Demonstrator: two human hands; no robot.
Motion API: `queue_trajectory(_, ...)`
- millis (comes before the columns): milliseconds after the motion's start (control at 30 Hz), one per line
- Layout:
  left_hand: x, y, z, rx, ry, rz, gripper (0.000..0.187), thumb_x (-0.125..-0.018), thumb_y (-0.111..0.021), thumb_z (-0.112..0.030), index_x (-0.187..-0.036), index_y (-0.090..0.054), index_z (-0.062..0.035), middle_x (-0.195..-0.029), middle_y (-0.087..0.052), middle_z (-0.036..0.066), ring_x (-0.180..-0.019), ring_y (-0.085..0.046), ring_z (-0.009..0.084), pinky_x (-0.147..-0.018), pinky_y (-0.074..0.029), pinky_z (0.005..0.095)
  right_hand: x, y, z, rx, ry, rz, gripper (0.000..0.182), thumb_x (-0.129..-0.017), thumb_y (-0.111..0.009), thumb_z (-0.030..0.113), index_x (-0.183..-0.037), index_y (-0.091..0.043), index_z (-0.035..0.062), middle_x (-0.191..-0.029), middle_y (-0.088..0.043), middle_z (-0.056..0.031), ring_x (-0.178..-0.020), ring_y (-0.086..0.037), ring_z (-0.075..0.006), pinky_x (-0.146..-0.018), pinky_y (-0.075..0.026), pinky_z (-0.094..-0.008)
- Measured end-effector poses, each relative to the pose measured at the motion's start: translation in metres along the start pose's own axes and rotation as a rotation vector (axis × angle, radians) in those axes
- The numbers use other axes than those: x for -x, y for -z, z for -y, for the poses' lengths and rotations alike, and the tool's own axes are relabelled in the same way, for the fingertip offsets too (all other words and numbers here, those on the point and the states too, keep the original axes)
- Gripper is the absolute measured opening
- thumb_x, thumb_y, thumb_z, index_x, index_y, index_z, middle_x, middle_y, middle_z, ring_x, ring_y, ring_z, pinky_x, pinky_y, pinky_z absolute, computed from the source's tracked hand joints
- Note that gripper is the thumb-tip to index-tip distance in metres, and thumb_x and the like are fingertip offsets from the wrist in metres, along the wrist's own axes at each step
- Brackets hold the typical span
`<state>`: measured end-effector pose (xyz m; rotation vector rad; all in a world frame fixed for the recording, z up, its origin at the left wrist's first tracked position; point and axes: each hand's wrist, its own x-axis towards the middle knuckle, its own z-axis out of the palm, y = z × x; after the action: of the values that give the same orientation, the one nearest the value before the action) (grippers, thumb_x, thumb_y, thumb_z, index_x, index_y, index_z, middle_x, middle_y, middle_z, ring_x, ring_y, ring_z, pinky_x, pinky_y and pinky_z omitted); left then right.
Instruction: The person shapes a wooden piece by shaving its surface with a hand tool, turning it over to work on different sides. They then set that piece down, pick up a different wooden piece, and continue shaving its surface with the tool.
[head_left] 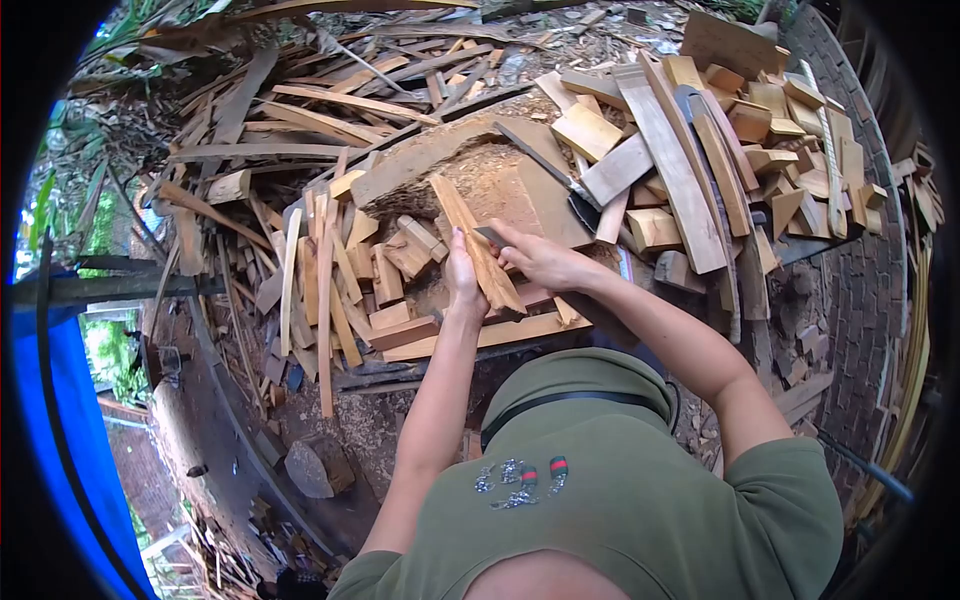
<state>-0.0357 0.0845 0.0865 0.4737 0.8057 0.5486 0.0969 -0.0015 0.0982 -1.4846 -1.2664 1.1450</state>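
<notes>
A long, rough strip of wood (474,240) slants across the middle of the bench, its lower end split and jagged. My left hand (463,275) is closed around its left edge, thumb up along the side. On the other side my right hand (540,258) has its fingers curled in close to the strip's face. A small dark, flat-ended piece (491,236) sticks out past those fingers; I cannot tell what it belongs to. Beneath my right forearm a dark brown, flat shape (605,322) shows in part. Sawdust and a flat board (515,205) lie behind the strip.
A long dark blade-like tool (540,157) lies across the bench behind my hands. Wood blocks and planks (675,160) are heaped at the right. Short offcuts (408,250) and thin slats (325,290) crowd the left. A blue tarp (75,450) hangs at far left.
</notes>
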Motion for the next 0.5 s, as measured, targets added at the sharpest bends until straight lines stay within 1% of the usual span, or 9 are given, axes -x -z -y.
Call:
queue_trajectory(33, 0.006, -0.01, -0.004, -0.042, 0.018, 0.054, 0.046, -0.1, -0.029, -0.047, -0.104, -0.049, -0.0063, -0.078, -0.054, 0.008, -0.067, -0.054, 0.0191, -0.059, -0.05, 0.0335, 0.002, 0.0, 0.009, 0.004, -0.012, -0.005, 0.05, -0.097, -0.04, 0.023, -0.142, -0.032, 0.0033, -0.099, -0.065, -0.0265, -0.095, -0.062, -0.0409, -0.088, -0.047, -0.0424)
queue_trajectory(67, 0.01, -0.024, -0.002, -0.105, 0.004, -0.178, 0.047, -0.1, -0.027, -0.049, -0.102, -0.051, -0.0082, -0.08, -0.056, 0.008, -0.071, -0.058, 0.0194, -0.063, -0.052, 0.0344, 0.005, -0.001, 0.018, 0.095, -0.011, -0.008, 0.047, -0.096, -0.041, 0.021, -0.141, -0.036, 0.0068, -0.102, -0.064, -0.0266, -0.098, -0.061, -0.0416, -0.087, -0.047, -0.0431)
queue_trajectory(167, 0.015, -0.028, -0.003, -0.052, 0.011, -0.238, 0.05, -0.099, -0.026, -0.051, -0.103, -0.051, -0.0077, -0.083, -0.058, 0.009, -0.075, -0.06, 0.0204, -0.066, -0.053, 0.0347, 0.019, -0.003, 0.052, 0.157, 0.019, -0.046, 0.043, -0.094, -0.043, 0.018, -0.136, -0.046, 0.0115, -0.107, -0.06, -0.0291, -0.097, -0.06, -0.0437, -0.086, -0.047, -0.0449)
queue_trajectory(233, 0.011, -0.017, -0.002, -0.107, 0.025, -0.241, 0.051, -0.099, -0.025, -0.052, -0.104, -0.051, -0.0076, -0.083, -0.058, 0.009, -0.076, -0.06, 0.02, -0.067, -0.053, 0.0341, 0.023, 0.0, 0.082, 0.253, -0.274, 0.127, 0.044, -0.096, -0.042, 0.015, -0.14, -0.041, 0.0111, -0.09, -0.066, -0.0223, -0.075, -0.066, -0.0312, -0.071, -0.051, -0.0399)
queue_trajectory(267, 0.008, -0.016, 0.003, -0.072, 0.002, -0.25, 0.051, -0.099, -0.025, -0.052, -0.104, -0.051, -0.008, -0.084, -0.058, 0.009, -0.076, -0.06, 0.0199, -0.066, -0.054, 0.034, 0.019, -0.005, 0.069, 0.24, -0.123, 0.036, 0.044, -0.096, -0.042, 0.015, -0.14, -0.041, 0.0125, -0.078, -0.065, -0.0194, -0.064, -0.065, -0.0293, -0.061, -0.05, -0.0398)
queue_trajectory(300, 0.008, -0.019, 0.003, -0.039, -0.02, -0.261, 0.051, -0.099, -0.025, -0.052, -0.104, -0.051, -0.0083, -0.085, -0.058, 0.009, -0.076, -0.061, 0.0198, -0.065, -0.054, 0.034, 0.01, -0.006, 0.059, 0.241, -0.129, 0.03, 0.044, -0.096, -0.042, 0.015, -0.14, -0.041, 0.0125, -0.078, -0.065, -0.0194, -0.064, -0.065, -0.0293, -0.061, -0.05, -0.0398)
queue_trajectory(333, 0.0, 0.005, -0.001, -0.163, 0.046, -0.078, 0.05, -0.099, -0.023, -0.05, -0.106, -0.05, -0.0091, -0.087, -0.057, 0.009, -0.074, -0.06, 0.02, -0.062, -0.054, 0.0339, -0.002, -0.007, 0.051, 0.263, -0.155, -0.004, 0.044, -0.095, -0.042, 0.015, -0.139, -0.041, 0.0116, -0.077, -0.065, -0.02, -0.064, -0.064, -0.0305, -0.061, -0.05, -0.0405)
queue_trajectory(433, -0.001, 0.006, -0.001, -0.152, 0.02, -0.175, 0.048, -0.1, -0.022, -0.05, -0.106, -0.05, -0.0101, -0.087, -0.057, 0.009, -0.071, -0.059, 0.0197, -0.058, -0.053, 0.0329, -0.006, -0.018, 0.043, 0.305, -0.04, -0.074, 0.045, -0.093, -0.042, 0.013, -0.138, -0.043, 0.0091, -0.08, -0.064, -0.023, -0.069, -0.063, -0.0384, -0.065, -0.05, -0.042)
queue_trajectory(500, 0.009, -0.007, -0.004, -0.094, 0.049, -0.227, 0.047, -0.1, -0.022, -0.049, -0.104, -0.049, -0.0106, -0.085, -0.055, 0.008, -0.069, -0.058, 0.0192, -0.056, -0.052, 0.032, 0.015, -0.019, 0.058, 0.353, -0.057, -0.043, 0.045, -0.092, -0.044, 0.012, -0.137, -0.044, 0.0086, -0.082, -0.064, -0.0234, -0.071, -0.063, -0.0384, -0.067, -0.051, -0.0407)
